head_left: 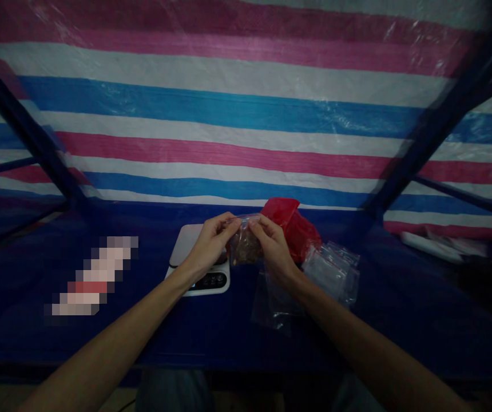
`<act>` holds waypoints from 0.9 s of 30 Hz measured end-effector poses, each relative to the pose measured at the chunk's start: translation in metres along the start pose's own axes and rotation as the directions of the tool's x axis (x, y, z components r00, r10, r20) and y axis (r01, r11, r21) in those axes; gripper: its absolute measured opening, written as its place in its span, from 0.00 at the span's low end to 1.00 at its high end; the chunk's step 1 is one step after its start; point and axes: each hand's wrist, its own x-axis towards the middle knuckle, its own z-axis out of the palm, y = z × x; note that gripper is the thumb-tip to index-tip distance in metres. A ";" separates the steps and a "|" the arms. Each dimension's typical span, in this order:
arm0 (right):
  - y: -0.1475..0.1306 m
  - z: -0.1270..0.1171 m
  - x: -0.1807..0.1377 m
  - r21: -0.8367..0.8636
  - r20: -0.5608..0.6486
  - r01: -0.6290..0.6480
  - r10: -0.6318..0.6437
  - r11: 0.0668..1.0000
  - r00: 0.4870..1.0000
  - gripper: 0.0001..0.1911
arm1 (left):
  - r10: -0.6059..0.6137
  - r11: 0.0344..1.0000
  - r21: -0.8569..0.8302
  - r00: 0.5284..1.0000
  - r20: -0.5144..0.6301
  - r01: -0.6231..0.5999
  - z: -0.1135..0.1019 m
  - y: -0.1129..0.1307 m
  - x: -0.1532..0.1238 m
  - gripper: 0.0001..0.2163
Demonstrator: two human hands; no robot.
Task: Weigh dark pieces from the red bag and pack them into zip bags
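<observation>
Between my two hands hangs a small clear zip bag with brownish bits in its lower part; what the bits are I cannot make out. My left hand pinches the bag's top edge on the left, thumb against fingers. On the right side of the same edge, my right hand pinches it too. Under and beside my left hand stands a white kitchen scale with a dark button panel. Behind my right hand lies a red plastic bag. Several clear zip bags are spread beside my right wrist.
The blue table carries everything. A blurred-out, pixelated item lies to the left. Blue metal posts rise at both sides, with a striped plastic sheet behind. Dark and white items lie far right.
</observation>
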 end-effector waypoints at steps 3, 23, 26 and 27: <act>0.002 -0.002 0.001 0.011 -0.022 -0.010 0.010 1.000 1.000 0.15 | 0.024 1.000 -0.016 0.998 -0.066 -0.025 -0.001 0.005 0.000 0.12; -0.004 -0.011 0.005 -0.048 -0.043 0.083 -0.085 0.995 0.995 0.16 | 0.241 0.970 0.032 0.934 -0.265 -0.241 0.005 0.010 0.010 0.10; -0.008 -0.015 0.005 -0.052 -0.076 0.107 -0.111 0.993 0.991 0.15 | 0.263 0.965 0.045 0.933 -0.247 -0.260 0.014 0.012 0.012 0.09; -0.008 -0.016 0.004 -0.056 -0.088 0.113 -0.118 0.992 0.989 0.15 | 0.269 0.963 0.052 0.932 -0.243 -0.264 0.016 0.012 0.012 0.09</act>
